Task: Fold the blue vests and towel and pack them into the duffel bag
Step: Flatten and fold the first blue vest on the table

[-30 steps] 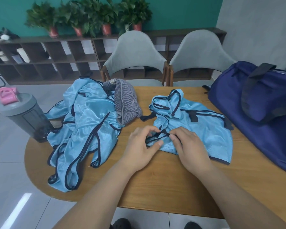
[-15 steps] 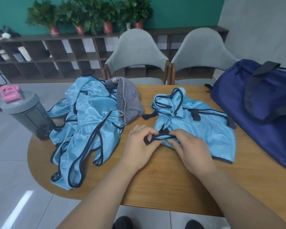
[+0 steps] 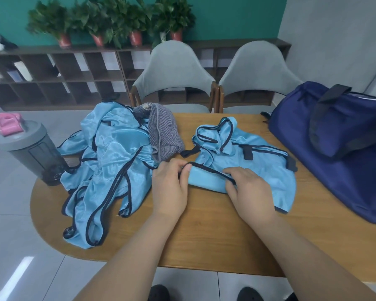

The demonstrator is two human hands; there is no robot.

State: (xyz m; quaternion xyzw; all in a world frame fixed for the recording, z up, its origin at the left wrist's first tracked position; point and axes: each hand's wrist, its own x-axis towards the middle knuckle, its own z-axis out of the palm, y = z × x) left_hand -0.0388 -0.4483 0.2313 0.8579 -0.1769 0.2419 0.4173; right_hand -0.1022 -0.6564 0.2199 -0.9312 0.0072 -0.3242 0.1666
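The wooden table [image 3: 204, 231] spreads under my arms; the navy duffel bag [image 3: 345, 159] sits on its right end, just beside the vest I am working on; a crumpled heap of blue vests [image 3: 109, 161] lies at the left, one end hanging over the table's edge; the single blue vest [image 3: 258, 170] lies in front of me, its near edge rolled over; the grey striped towel [image 3: 163, 135] rests bunched against the heap; a grey shaker bottle [image 3: 30, 153] stands far left; my left hand [image 3: 169, 187] pinches the vest's dark trim between thumb and fingers; my right hand [image 3: 250, 190] curls over the fold, gripping that same trim
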